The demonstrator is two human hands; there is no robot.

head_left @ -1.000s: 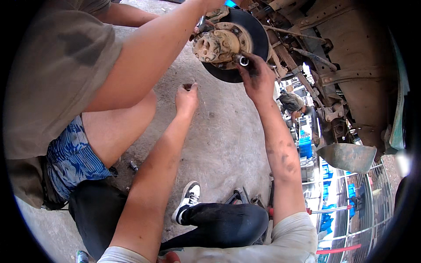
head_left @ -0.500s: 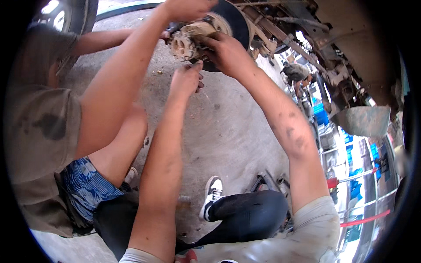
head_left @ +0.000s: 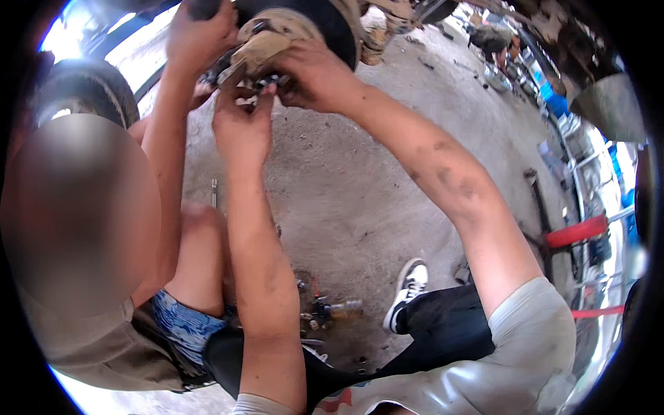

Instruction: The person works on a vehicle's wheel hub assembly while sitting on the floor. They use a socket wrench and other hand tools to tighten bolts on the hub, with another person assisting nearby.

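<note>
A mud-caked wheel hub [head_left: 266, 50] juts out of a dark round brake drum [head_left: 332, 28] at the top. My left hand [head_left: 242, 124] is closed round the hub's near end, thumb up against a small dark metal part [head_left: 268, 83]. From the right, my right hand [head_left: 315, 75] wraps over the hub's side, its fingertips partly hidden beneath. A co-worker's hand [head_left: 200, 38] is raised just left of the hub, by a round dark object [head_left: 203, 8] whose kind I cannot make out. Their other hand [head_left: 200, 95] is lower, close to the hub.
A co-worker in patterned blue shorts [head_left: 183, 318] crouches close at my left. A wrench-like tool [head_left: 215, 192] and several metal parts [head_left: 335, 309] lie on the concrete floor. At the right stand a red-handled bar [head_left: 577, 232] and a hanging metal plate [head_left: 609, 107].
My left hand has risen from below the hub onto its end. My right hand stays on the hub. The view has shifted, and the co-worker has leaned in with one hand raised.
</note>
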